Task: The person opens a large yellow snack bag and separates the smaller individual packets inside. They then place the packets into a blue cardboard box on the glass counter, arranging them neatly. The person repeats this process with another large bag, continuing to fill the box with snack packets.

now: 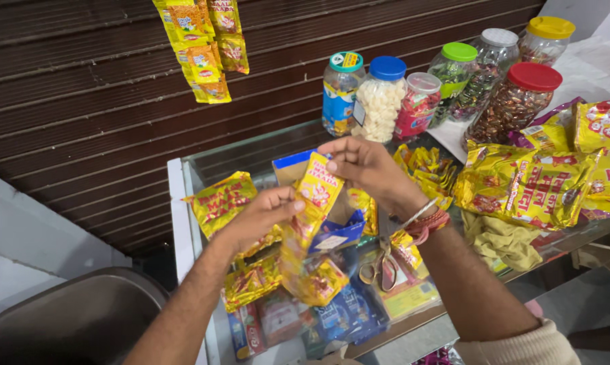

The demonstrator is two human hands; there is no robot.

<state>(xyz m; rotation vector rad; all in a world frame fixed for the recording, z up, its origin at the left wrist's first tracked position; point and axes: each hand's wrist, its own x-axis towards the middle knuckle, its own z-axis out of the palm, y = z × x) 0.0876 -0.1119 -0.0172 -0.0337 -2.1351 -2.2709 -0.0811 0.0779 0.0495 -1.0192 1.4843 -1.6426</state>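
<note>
My left hand (pixel 259 217) and my right hand (pixel 364 167) both hold a strip of small yellow snack sachets (pixel 313 223) above a glass counter (pixel 183 177). The right hand pinches the top sachet by its upper edge, the left grips the strip a little lower, and the strip's lower sachets hang down crumpled. Red thread bands circle my right wrist. Behind the strip stands an open blue and brown carton (pixel 293 164).
Scissors (pixel 381 265) lie on the counter under my right forearm. Several lidded candy jars (pixel 381 98) stand at the back. Piles of yellow packets (pixel 535 186) fill the right side, more sachets (pixel 200 47) hang from the shutter, and a grey chair (pixel 75 318) sits lower left.
</note>
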